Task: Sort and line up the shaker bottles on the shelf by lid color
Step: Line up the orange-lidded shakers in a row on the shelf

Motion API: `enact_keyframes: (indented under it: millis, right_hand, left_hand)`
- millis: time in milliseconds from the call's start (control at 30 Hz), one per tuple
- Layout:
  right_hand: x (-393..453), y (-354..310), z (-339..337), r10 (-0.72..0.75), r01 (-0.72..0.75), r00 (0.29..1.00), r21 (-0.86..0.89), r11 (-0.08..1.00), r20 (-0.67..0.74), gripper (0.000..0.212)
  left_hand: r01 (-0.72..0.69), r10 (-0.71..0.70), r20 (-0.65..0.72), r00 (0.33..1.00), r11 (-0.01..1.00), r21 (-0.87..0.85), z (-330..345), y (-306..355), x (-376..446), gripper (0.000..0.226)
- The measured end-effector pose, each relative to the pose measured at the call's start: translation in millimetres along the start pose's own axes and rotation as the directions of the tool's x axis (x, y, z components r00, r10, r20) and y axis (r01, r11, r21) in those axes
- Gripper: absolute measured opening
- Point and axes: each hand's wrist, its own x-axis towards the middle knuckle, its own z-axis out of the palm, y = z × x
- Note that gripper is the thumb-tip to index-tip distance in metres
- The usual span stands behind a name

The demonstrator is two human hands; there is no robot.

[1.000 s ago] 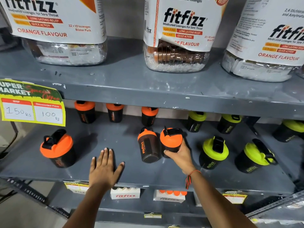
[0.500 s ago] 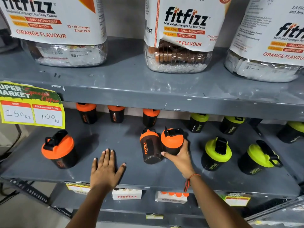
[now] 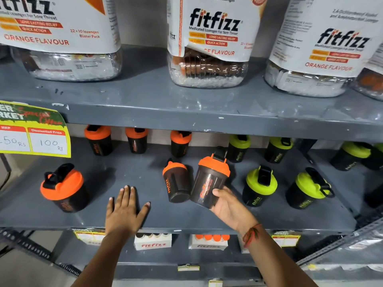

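Note:
My right hand (image 3: 230, 208) grips a black shaker bottle with an orange lid (image 3: 209, 181), tilted and lifted off the grey middle shelf (image 3: 186, 222). Just left of it stands another orange-lid shaker (image 3: 177, 183). A further orange-lid shaker (image 3: 64, 188) stands at the front left. Three orange-lid shakers (image 3: 136, 140) line the back left. Green-lid shakers stand at the front right (image 3: 260, 186) and along the back right (image 3: 238, 148). My left hand (image 3: 124, 210) lies flat and open on the shelf between the front orange ones.
Large fitfizz lozenge jars (image 3: 209, 44) fill the upper shelf. A yellow price tag (image 3: 33, 131) hangs at the left shelf edge. Small fitfizz boxes (image 3: 153, 242) sit on the shelf below. A slotted metal upright (image 3: 342, 243) runs at the right.
My right hand has shifted from the lid side down to the base of the orange-lid shaker and tipped it up off the shelf. My left hand stays flat.

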Motion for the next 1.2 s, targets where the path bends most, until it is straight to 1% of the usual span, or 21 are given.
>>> enact_keyframes:
  millis: [100,267,333,467,533,600,700,767,833,867,967,1067,1200]
  right_hand:
    - [-19,-4,14,0.043,-0.045,0.996,0.027,0.999,0.084,0.099]
    - [-53,-9,28,0.071,-0.07,0.989,-0.012,0.997,0.131,0.098]
    - [-61,-11,29,0.102,-0.095,0.986,-0.054,0.994,0.132,0.102]
    - [-64,-15,34,0.137,-0.116,0.983,-0.164,0.98,0.121,0.101]
    - [-65,-15,38,0.142,-0.12,0.983,-0.181,0.976,0.116,0.102]
    - [-62,-14,43,0.126,-0.101,0.983,-0.18,0.978,0.135,0.098]
    - [-50,-9,58,0.077,-0.04,0.985,-0.224,0.974,0.157,0.087]
    - [-38,-3,69,0.053,-0.017,0.99,-0.268,0.963,0.131,0.072]
    - [-23,5,80,0.044,-0.008,0.993,-0.301,0.954,0.112,0.057]
    - [-15,8,86,0.041,-0.006,0.994,-0.316,0.949,0.104,0.055]
    - [12,22,102,0.027,0.012,0.995,-0.392,0.92,0.094,0.062]
    - [40,38,113,0.021,0.028,0.995,-0.489,0.872,0.094,0.058]
    - [71,63,124,0.008,0.053,0.996,-0.624,0.779,0.094,0.071]
  left_hand:
    - [-0.001,0.001,0.009,1.0,1.0,0.003,-1,0,0,0.096]
    - [-0.002,0.002,0.027,1.0,1.0,0.01,-2,0,-1,0.093]
    - [-0.003,0.003,0.03,1.0,1.0,0.01,-1,-1,-1,0.092]
    - [-0.01,0.01,0.041,0.999,1.0,0.019,1,-2,-1,0.088]
    - [-0.009,0.009,0.038,0.999,1.0,0.016,0,-2,0,0.089]
    - [-0.01,0.009,0.043,0.999,1.0,0.011,-1,-2,0,0.089]
    - [-0.01,0.01,0.061,0.998,1.0,0.003,-3,0,0,0.088]
    - [-0.01,0.01,0.074,0.997,1.0,-0.003,-6,0,0,0.09]
    - [-0.017,0.019,0.083,0.996,1.0,-0.022,-9,-3,0,0.097]
    - [-0.024,0.027,0.084,0.996,0.999,-0.03,-10,-4,-1,0.102]
    - [-0.023,0.026,0.065,0.998,0.999,-0.035,-13,-17,-5,0.106]
    - [-0.015,0.016,0.046,0.999,1.0,-0.026,-14,-37,-11,0.105]
    - [-0.005,0.006,0.05,0.999,1.0,-0.011,-18,-55,-15,0.106]
